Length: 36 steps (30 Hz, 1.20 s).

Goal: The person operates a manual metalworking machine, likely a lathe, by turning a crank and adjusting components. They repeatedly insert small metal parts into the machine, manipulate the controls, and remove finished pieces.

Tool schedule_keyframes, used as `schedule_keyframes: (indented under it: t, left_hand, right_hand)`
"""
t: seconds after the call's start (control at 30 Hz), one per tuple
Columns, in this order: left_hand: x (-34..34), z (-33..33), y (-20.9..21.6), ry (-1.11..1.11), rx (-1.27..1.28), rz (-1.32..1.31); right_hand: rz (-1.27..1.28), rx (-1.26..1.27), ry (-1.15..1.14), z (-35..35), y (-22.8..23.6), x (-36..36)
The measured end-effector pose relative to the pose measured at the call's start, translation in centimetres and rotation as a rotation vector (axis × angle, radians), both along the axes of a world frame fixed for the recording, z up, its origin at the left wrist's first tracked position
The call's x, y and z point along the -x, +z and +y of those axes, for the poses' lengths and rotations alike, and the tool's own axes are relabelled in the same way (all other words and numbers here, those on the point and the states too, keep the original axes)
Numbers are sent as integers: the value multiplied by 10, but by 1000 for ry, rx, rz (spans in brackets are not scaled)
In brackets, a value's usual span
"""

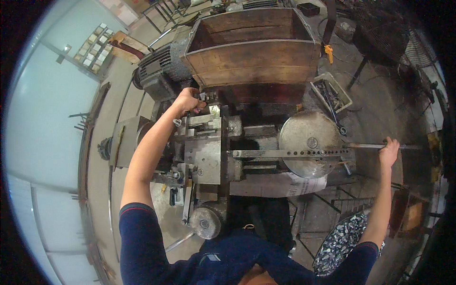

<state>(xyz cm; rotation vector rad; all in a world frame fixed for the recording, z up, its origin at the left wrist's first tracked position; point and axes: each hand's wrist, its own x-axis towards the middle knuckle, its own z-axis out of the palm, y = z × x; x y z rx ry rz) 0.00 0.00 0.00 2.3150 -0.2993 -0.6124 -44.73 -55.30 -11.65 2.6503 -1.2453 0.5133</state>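
My right hand (389,153) is wrapped round a long metal rod (362,146) that sticks out to the right beside a large round metal disc (301,129). A flat bar with a row of holes (266,154) crosses the disc and reaches left to the machine's slide block (204,164). My left hand (188,101) is at the far side of the machine, above the block, with its fingers curled down among small metal fittings (209,97). What lies between those fingers is too small and hidden to name.
Behind the machine stands a large wooden box (251,61), with an electric motor (164,71) at its left. A tray of tools (349,99) holds a wrench (338,121). Many small metal pieces (342,242) fill a container at the lower right. Nearer me sits a smaller wheel (205,223).
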Motion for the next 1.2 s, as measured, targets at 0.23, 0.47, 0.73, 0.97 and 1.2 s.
schedule_keyframes:
  t: [0.23, 0.47, 0.73, 0.97, 1.2]
  left_hand:
    - [8, -3, 3, -70, -11, -43]
    - [43, 43, 84, -148, -24, -318]
    - [264, 194, 96, 262, 174, -117]
    - [438, 303, -28, 369, -343, -197]
    - [435, 308, -76, 535, -481, -858]
  right_hand:
    - [46, 3, -9, -15, 8, 12]
    - [90, -91, -54, -2, 1, -2]
    - [226, 110, -81, -1, 6, 3]
    - [347, 62, -2, 0, 12, 10]
    - [329, 85, 36, 27, 11, 42]
